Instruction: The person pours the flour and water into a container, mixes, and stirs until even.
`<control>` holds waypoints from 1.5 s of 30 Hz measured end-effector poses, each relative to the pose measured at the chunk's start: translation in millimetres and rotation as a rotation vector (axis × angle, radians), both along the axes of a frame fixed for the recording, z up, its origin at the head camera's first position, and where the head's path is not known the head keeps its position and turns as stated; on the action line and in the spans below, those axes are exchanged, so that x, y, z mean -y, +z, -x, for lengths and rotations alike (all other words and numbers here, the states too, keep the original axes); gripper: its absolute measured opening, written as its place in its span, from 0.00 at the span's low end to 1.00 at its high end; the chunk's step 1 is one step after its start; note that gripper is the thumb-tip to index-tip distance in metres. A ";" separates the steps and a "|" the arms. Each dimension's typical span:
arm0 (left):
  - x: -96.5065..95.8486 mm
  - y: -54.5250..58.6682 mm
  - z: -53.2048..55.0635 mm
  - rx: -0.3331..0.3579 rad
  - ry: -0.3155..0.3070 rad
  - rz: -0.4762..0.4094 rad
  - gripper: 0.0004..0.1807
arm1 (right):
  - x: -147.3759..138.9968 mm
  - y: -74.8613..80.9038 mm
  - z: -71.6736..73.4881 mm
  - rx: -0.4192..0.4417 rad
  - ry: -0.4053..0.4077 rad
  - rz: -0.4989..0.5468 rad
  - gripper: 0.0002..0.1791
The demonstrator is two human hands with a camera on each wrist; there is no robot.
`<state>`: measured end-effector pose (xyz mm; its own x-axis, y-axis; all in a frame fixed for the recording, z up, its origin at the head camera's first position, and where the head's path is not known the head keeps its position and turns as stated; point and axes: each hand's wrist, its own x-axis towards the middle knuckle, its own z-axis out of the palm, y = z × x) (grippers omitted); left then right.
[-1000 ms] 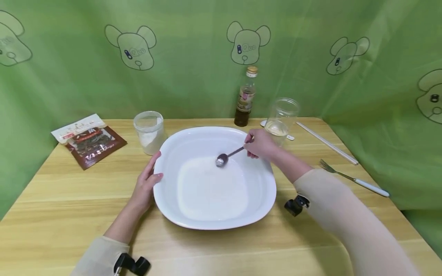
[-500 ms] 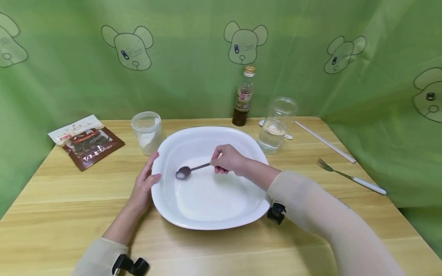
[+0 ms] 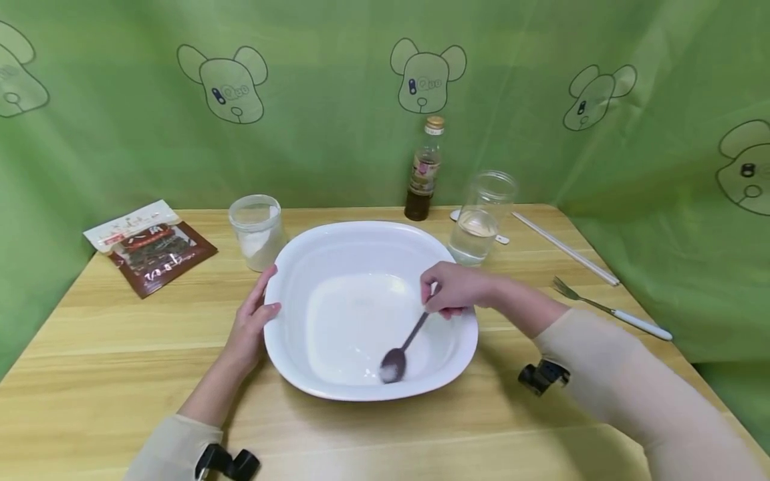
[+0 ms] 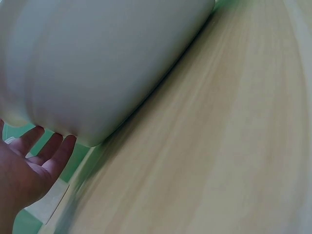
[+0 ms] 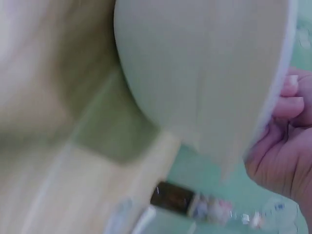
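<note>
As I read the clock from the person's side, item one is a dark spoon [image 3: 402, 354], inside the white basin [image 3: 355, 314]. Right hand [image 3: 454, 287], over the basin's 3 o'clock side: thumb and fingers pinch the upper handle; the spoon's bowl lies below the grip toward 7 o'clock, near the basin's 5 o'clock wall. White patch in that bowl; whether grains or glare, I cannot tell, nor whether spoon touches basin. Left hand [image 3: 249, 321], at 9 o'clock: fingers extended against the rim, thumb lapping over it, unclenched. Further items: jar of white powder [image 3: 261, 244], 10 o'clock, just beside the basin; bottle of dark liquid [image 3: 422, 180], 1 o'clock; glass of clear liquid [image 3: 472, 234], 2 o'clock, near the rim; fork [image 3: 613, 311], 3 o'clock, well apart.
</note>
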<state>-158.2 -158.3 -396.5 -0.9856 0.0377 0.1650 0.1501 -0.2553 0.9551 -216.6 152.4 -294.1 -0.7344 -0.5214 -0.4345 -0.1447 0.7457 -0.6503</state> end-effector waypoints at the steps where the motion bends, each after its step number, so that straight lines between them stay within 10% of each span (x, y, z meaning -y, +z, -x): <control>1: 0.1 0.1 0.1 0.000 0.000 0.000 0.32 | -5.1 3.8 1.9 -0.029 -0.001 -0.017 0.03; 8: 0.5 1.3 -0.3 0.004 -0.002 0.003 0.33 | -20.6 20.0 19.4 -0.293 -0.129 -0.058 0.02; 19: 0.9 1.5 0.1 0.006 -0.007 0.011 0.33 | 22.1 -5.9 33.9 -0.551 -0.278 0.059 0.03; 34: 0.0 1.5 -0.6 -0.017 -0.008 0.009 0.34 | 76.8 -30.9 3.9 -0.075 -0.230 0.301 0.03; 40: -0.5 0.6 1.1 -0.014 -0.010 0.006 0.34 | 50.4 -18.0 -8.3 0.079 -0.096 0.180 0.02; 45: 0.0 0.4 0.3 0.007 0.002 0.013 0.34 | 14.4 -6.6 -6.4 0.013 -0.057 0.058 0.02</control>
<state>-158.5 -158.3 -396.1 -0.9867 0.0376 0.1580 0.1444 -0.2428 0.9593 -210.2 138.0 -300.7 -0.7582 -0.5031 -0.4147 -0.0940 0.7137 -0.6941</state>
